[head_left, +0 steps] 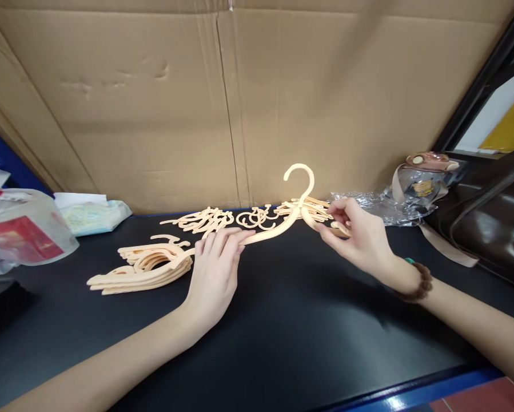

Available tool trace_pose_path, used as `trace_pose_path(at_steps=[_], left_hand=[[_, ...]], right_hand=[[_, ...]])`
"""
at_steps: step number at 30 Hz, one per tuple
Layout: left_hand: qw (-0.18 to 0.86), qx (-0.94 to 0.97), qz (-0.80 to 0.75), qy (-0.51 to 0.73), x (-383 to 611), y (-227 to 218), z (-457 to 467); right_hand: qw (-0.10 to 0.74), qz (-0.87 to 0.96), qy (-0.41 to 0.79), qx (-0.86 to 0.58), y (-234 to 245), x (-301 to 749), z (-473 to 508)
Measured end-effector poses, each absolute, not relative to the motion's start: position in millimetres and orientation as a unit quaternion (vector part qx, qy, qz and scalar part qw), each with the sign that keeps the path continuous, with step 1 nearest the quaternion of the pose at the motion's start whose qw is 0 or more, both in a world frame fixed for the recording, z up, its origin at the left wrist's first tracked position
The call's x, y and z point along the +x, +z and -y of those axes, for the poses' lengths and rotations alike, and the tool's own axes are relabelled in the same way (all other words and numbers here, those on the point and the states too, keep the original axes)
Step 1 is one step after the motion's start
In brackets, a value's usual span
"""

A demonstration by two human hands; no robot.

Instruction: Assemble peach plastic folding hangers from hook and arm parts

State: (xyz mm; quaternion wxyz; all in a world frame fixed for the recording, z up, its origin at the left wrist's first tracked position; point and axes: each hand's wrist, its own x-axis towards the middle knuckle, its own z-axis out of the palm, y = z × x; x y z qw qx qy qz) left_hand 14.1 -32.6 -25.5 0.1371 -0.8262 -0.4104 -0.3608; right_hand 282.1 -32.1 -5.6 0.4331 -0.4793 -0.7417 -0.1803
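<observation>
I hold a peach plastic hanger upright over the black table, its hook pointing up. My left hand grips the hanger's left arm, fingers wrapped over it. My right hand pinches the hanger's right arm between thumb and fingers. A stack of assembled peach hangers lies flat just left of my left hand. Loose peach hooks and hanger parts are scattered behind the held hanger, near the cardboard.
A large cardboard sheet stands behind the table. Plastic bags and a tissue pack sit at the left. Crumpled clear wrap and a dark brown bag lie at the right. A blue table edge runs along the front.
</observation>
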Motion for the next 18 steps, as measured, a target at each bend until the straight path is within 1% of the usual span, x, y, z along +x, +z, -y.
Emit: trace_pose_path(at_steps=[3,5,7,10,13,16,18], left_hand=[[0.162,-0.825,0.396,-0.369,12.2,-25.1,32.4],[0.191,-0.823,0.380,-0.376,11.4,-24.7,31.7],[0.227,-0.819,0.358,-0.386,11.3,-24.5,31.5],[0.287,-0.816,0.304,-0.400,12.0,-24.4,34.7],[0.336,-0.844,0.183,-0.377,13.4,-23.3,43.0],[0.339,-0.888,0.031,-0.310,16.7,-21.8,52.8],[0.304,-0.913,0.017,-0.273,20.5,-22.4,56.8]], right_hand=[[0.355,0.798,-0.203,-0.443,-3.3,290.1,25.3],[0.320,0.831,-0.195,-0.410,-4.5,290.7,24.6],[0.317,0.847,-0.162,-0.394,-6.9,288.0,26.6],[0.351,0.848,-0.078,-0.390,-9.7,279.1,33.9],[0.371,0.845,0.005,-0.386,-8.8,266.9,45.7],[0.354,0.859,0.051,-0.366,-5.9,254.5,59.2],[0.314,0.883,0.050,-0.346,-5.1,247.7,67.0]])
